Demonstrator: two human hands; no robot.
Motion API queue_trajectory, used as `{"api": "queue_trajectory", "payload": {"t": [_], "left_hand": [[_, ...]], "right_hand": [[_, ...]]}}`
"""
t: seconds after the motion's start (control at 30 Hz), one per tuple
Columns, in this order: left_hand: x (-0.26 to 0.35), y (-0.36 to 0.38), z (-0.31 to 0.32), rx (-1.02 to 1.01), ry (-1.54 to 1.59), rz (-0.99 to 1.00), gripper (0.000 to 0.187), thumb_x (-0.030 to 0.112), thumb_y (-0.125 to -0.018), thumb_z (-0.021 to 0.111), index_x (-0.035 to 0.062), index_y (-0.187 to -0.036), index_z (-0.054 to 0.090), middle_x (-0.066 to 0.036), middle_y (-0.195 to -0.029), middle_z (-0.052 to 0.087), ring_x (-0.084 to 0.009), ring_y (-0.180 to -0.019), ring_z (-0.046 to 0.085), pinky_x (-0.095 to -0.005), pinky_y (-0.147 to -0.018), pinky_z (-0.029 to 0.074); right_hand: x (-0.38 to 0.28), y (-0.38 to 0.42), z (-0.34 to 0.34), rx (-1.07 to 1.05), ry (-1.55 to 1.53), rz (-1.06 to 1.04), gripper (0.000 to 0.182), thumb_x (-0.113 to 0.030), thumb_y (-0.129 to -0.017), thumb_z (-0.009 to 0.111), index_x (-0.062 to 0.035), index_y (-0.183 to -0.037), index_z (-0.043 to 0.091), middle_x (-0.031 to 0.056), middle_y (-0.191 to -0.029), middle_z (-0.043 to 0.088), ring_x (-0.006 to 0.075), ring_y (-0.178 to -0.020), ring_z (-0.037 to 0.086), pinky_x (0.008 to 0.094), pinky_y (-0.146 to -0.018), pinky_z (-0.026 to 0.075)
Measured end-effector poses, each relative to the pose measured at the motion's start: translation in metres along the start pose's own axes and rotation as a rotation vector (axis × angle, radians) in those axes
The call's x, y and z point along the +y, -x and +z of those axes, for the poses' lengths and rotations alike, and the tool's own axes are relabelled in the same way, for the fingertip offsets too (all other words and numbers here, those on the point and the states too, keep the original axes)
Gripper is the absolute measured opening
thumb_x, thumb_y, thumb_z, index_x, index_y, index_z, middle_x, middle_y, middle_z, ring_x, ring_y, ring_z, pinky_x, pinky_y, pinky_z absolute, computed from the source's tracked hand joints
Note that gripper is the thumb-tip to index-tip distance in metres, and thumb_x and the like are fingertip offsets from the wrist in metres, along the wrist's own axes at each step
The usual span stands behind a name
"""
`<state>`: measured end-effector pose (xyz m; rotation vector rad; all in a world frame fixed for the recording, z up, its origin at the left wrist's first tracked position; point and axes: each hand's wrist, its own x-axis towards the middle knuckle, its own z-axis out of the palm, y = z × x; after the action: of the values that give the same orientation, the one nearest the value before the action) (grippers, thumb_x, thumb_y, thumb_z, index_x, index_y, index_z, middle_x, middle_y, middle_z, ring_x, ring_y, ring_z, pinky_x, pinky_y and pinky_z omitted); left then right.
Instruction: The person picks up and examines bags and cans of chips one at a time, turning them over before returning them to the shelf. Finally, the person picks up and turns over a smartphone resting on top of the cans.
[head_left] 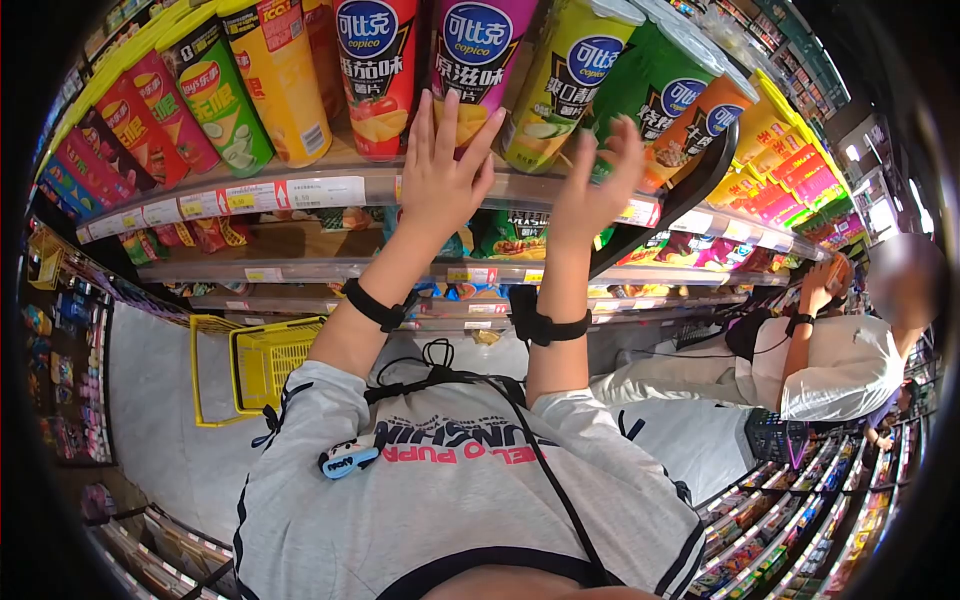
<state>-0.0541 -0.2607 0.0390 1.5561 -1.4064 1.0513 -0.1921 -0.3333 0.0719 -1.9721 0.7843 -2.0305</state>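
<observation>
My left hand [447, 165] is raised to the shelf with its fingers stretched out. Its fingertips lie over the lower part of a purple chip canister [480, 70], seemingly touching it; nothing is gripped. To the right, my right hand [607, 180] hovers at the shelf edge, slightly blurred, fingers apart and nothing in them. It is nearest a lime-green chip canister [565, 90] and a dark green chip canister [650, 75]. A red chip canister [376, 85] stands left of my left hand, and an orange canister [700, 130] stands at the right end. All have lids.
More canisters, such as an orange-yellow one [275, 85], line the shelf [330, 190] leftward. Bagged snacks fill lower shelves. A yellow shopping basket [270, 360] sits on the floor at left. Another person [840, 360] stands at right, one hand on an orange-brown item [838, 275].
</observation>
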Motion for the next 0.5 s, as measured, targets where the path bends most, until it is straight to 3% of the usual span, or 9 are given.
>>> {"api": "queue_trajectory", "payload": {"t": [0.07, 0.17, 0.27, 0.4, 0.5], "left_hand": [[0.0, 0.0, 0.002, 0.012, 0.005, -0.001, 0.06, 0.019, -0.078, 0.061, 0.0274, -0.135, 0.044, -0.018, -0.144, 0.022, -0.0458, -0.129, 0.028, -0.0508, -0.098, 0.035], [-0.001, 0.0, 0.002, 0.017, 0.013, 0.001, 0.06, 0.019, -0.079, 0.061, 0.0276, -0.135, 0.042, -0.017, -0.145, 0.022, -0.0458, -0.129, 0.027, -0.051, -0.098, 0.036], [0.0, 0.0, 0.0, 0.014, 0.017, -0.003, 0.06, 0.019, -0.079, 0.061, 0.0272, -0.135, 0.042, -0.017, -0.145, 0.022, -0.0458, -0.129, 0.028, -0.0509, -0.098, 0.036], [0.0, 0.0, 0.0, 0.021, 0.02, 0.002, 0.06, 0.019, -0.079, 0.06, 0.027, -0.135, 0.042, -0.017, -0.146, 0.021, -0.0456, -0.129, 0.028, -0.0509, -0.098, 0.036], [0.0, -0.001, -0.001, 0.011, 0.014, -0.007, 0.06, 0.02, -0.079, 0.06, 0.0269, -0.135, 0.042, -0.017, -0.146, 0.021, -0.0453, -0.129, 0.028, -0.0508, -0.098, 0.035]], "right_hand": [[-0.002, -0.009, -0.015, 0.198, 0.265, -0.099, 0.064, -0.016, -0.081, 0.067, 0.0068, -0.13, 0.034, 0.024, -0.126, 0.045, 0.0378, -0.118, 0.043, 0.0409, -0.098, 0.035], [0.005, -0.025, -0.013, 0.229, 0.22, 0.063, 0.064, -0.016, -0.079, 0.069, 0.0071, -0.128, 0.035, 0.0231, -0.123, 0.046, 0.0379, -0.116, 0.044, 0.042, -0.097, 0.035], [0.016, -0.025, -0.007, 0.197, 0.273, 0.058, 0.066, -0.019, -0.076, 0.074, 0.0076, -0.126, 0.04, 0.0221, -0.12, 0.047, 0.0311, -0.112, 0.048, 0.0381, -0.095, 0.039], [0.016, -0.023, -0.007, 0.165, 0.304, 0.065, 0.072, -0.018, -0.076, 0.073, 0.0078, -0.131, 0.033, 0.0245, -0.125, 0.044, 0.0396, -0.114, 0.046, 0.0432, -0.096, 0.037], [0.017, -0.023, -0.008, 0.199, 0.167, 0.098, 0.074, -0.015, -0.075, 0.074, 0.0073, -0.133, 0.033, 0.0225, -0.125, 0.046, 0.0348, -0.113, 0.048, 0.0405, -0.092, 0.041]]}}
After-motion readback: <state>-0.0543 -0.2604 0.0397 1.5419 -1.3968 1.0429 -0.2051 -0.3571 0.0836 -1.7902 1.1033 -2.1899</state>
